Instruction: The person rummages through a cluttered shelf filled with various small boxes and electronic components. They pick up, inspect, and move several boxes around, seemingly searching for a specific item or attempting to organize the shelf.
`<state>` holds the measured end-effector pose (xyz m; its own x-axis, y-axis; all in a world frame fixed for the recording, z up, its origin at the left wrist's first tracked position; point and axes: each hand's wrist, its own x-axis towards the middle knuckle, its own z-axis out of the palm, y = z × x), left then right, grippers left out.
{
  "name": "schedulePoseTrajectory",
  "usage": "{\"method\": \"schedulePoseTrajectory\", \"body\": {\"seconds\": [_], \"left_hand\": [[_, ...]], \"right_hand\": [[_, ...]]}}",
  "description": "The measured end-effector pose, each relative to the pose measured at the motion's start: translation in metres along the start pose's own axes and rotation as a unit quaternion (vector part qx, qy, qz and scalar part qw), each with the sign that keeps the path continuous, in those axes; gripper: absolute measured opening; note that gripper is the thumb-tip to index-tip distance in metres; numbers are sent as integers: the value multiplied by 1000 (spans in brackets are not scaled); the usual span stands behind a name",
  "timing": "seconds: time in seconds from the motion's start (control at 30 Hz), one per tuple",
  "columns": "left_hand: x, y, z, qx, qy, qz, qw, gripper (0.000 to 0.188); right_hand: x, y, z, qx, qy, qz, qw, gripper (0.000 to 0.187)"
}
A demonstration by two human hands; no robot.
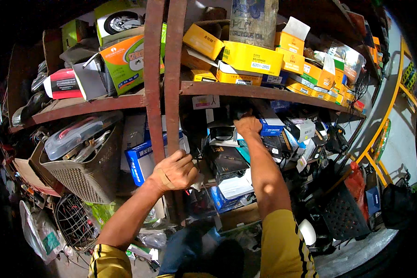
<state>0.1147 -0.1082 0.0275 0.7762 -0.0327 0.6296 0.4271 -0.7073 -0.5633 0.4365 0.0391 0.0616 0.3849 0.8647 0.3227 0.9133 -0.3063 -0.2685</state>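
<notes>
My left hand (176, 170) is curled closed in front of the red-brown metal posts, with a tan plaster near the wrist. Whatever its fingers may hold is hidden. Further in, my right hand (248, 125) reaches onto the lower shelf among stacked boxes. Its fingers curl at a dark object in shadow, too dim to name. Right beside that hand lies a blue and white box (272, 127). Below it sit a black box (227, 159) and a white box flap (236, 185). Another blue and white box (136, 164) stands left of my left hand.
Yellow bearing boxes (248, 55) crowd the upper shelf, whose metal edge (264, 95) runs above my right hand. A woven plastic basket (85, 169) with a clear lidded case stands left. A black crate (345, 213) and a red plastic bag (355, 190) are at right.
</notes>
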Motion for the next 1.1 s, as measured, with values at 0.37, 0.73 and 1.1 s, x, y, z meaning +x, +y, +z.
{"method": "schedulePoseTrajectory", "body": {"seconds": [0.37,0.73,1.1], "left_hand": [[1,1,-6,-13,6,-10,1000,13],[2,2,-4,-30,9,-6,1000,9],[-3,2,3,-31,10,-6,999,11]], "right_hand": [[-80,47,-39,225,307,-50,923,69],[-183,140,-27,797,164,40,580,47],[-251,155,16,910,-4,118,397,51]]}}
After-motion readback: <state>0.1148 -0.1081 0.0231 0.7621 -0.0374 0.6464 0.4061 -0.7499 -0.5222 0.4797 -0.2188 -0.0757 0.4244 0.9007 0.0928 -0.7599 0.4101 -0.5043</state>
